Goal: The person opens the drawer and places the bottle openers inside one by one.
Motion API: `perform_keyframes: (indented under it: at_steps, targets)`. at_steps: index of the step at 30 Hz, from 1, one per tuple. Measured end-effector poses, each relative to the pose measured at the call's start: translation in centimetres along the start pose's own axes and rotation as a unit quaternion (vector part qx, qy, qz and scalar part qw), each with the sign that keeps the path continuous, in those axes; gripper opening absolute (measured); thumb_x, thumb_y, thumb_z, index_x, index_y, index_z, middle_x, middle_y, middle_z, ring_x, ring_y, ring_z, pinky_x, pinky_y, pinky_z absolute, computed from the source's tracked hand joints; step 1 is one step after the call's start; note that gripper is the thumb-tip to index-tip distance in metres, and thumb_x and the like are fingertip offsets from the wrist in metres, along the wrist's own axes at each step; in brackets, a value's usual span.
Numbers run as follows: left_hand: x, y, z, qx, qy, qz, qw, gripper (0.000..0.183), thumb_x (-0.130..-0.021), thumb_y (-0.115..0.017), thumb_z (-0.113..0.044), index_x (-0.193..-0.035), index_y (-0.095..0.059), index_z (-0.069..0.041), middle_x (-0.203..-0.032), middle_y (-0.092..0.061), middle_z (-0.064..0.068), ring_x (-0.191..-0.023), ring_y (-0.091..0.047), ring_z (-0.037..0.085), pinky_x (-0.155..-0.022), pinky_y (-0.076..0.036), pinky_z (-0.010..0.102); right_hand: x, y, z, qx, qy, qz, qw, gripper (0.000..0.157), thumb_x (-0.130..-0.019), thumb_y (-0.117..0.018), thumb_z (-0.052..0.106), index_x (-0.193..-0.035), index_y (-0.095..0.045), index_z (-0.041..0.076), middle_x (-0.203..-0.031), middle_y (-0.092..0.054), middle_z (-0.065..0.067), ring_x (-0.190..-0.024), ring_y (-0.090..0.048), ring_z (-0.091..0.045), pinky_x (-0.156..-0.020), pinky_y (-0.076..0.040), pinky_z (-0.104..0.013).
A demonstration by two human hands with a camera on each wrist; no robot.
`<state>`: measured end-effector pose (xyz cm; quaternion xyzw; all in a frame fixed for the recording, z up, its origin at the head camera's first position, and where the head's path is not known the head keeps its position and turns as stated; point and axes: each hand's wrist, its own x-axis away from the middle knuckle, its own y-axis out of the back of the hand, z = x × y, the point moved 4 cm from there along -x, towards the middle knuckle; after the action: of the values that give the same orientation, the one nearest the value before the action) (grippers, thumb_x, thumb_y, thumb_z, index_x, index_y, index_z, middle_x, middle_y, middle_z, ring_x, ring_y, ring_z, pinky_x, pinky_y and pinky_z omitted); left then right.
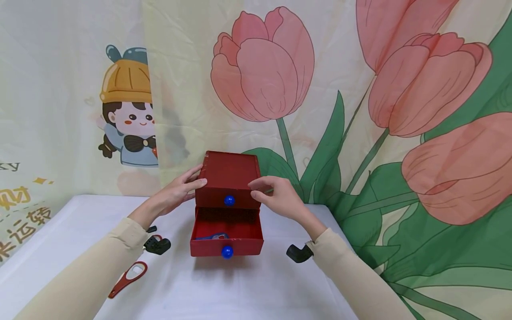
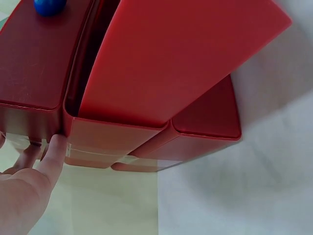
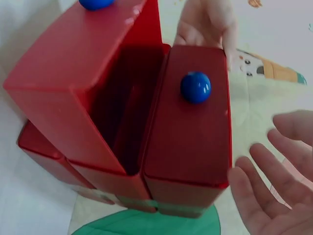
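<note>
While the left hand point(image 1: 172, 193) lies along the left wall of the red drawer unit point(image 1: 232, 171), fingers extended, thumb at the top edge, apply even pressure so the unit sits square on the white tablecloth point(image 1: 80, 229). At centre, the middle drawer point(image 1: 250, 248) is pulled out, a blue item point(image 1: 219, 236) inside; slide the drawer straight. The right hand point(image 1: 282, 195) is loosely spread — fingertips at the right edge, firm contact uncertain — and should brace lightly. Finish: smooth, dark red, round-cornered, with glossy blue ball knobs point(image 1: 227, 252).
</note>
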<state>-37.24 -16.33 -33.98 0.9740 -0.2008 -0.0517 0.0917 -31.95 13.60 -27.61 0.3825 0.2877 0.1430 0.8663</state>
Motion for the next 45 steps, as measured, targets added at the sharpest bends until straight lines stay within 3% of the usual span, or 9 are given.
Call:
perform_keyframes:
  at_steps: [6,11,20,29,36,45]
  targets:
    - [0.2,0.0,-0.2,0.003,-0.003,-0.002,1.0000,0.089,-0.107,-0.060,-0.041,-0.173,-0.003,-0.024,-0.178,-0.005,0.018,-0.161,-0.014,0.045,-0.125,-0.027,0.065,-0.9,0.7,-1.7,-0.026,-0.039,-0.073,0.996,0.043,-0.099,-0.076,0.025,-0.140,-0.068,0.015,-0.134,-0.069,-0.005,-0.119,-0.068,-0.029,-0.099,-0.061,-0.044]
    - [0.1,0.0,-0.1,0.002,-0.001,-0.005,1.0000,0.089,-0.107,-0.060,-0.041,-0.173,-0.003,-0.024,-0.178,-0.006,0.017,-0.161,-0.014,0.045,-0.125,-0.027,0.064,-1.6,-0.1,-3.3,-0.071,-0.076,-0.089,0.991,0.056,-0.102,-0.071,0.030,-0.153,-0.056,0.015,-0.149,-0.058,-0.009,-0.134,-0.059,-0.037,-0.110,-0.053,-0.053]
    - [0.0,0.2,0.1,0.001,-0.005,-0.003,1.0000,0.090,-0.106,-0.061,-0.042,-0.173,-0.003,-0.024,-0.178,-0.007,0.016,-0.161,-0.013,0.045,-0.125,-0.028,0.065,-2.1,-1.9,-5.5,-0.123,-0.150,-0.086,0.977,0.071,-0.104,-0.063,0.048,-0.165,-0.037,0.026,-0.166,-0.040,-0.007,-0.149,-0.045,-0.038,-0.113,-0.048,-0.062]
    - [0.0,0.1,0.1,0.001,-0.004,-0.004,1.0000,0.090,-0.106,-0.061,-0.041,-0.173,-0.003,-0.023,-0.178,-0.007,0.016,-0.161,-0.013,0.044,-0.124,-0.029,0.064,-2.2,-3.8,-6.7,-0.188,-0.190,-0.054,0.962,0.076,-0.106,-0.057,0.051,-0.170,-0.026,0.026,-0.172,-0.031,-0.011,-0.154,-0.038,-0.038,-0.117,-0.043,-0.062]
    - [0.0,-0.2,0.0,0.002,-0.007,0.001,1.0000,0.089,-0.107,-0.060,-0.040,-0.173,-0.003,-0.023,-0.178,-0.006,0.017,-0.161,-0.013,0.045,-0.125,-0.028,0.065,-2.3,-5.0,-7.2,-0.261,-0.189,-0.034,0.946,0.073,-0.109,-0.053,0.047,-0.171,-0.020,0.028,-0.168,-0.033,-0.012,-0.145,-0.050,-0.038,-0.111,-0.052,-0.056]
    - [-0.1,0.1,0.2,0.009,-0.003,0.003,1.0000,0.089,-0.107,-0.060,-0.041,-0.173,-0.003,-0.024,-0.178,-0.006,0.017,-0.161,-0.013,0.044,-0.126,-0.028,0.063,-2.2,-5.4,-7.5,-0.290,-0.169,-0.019,0.942,0.074,-0.110,-0.052,0.049,-0.172,-0.016,0.030,-0.166,-0.037,-0.015,-0.147,-0.048,-0.040,-0.113,-0.048,-0.062]
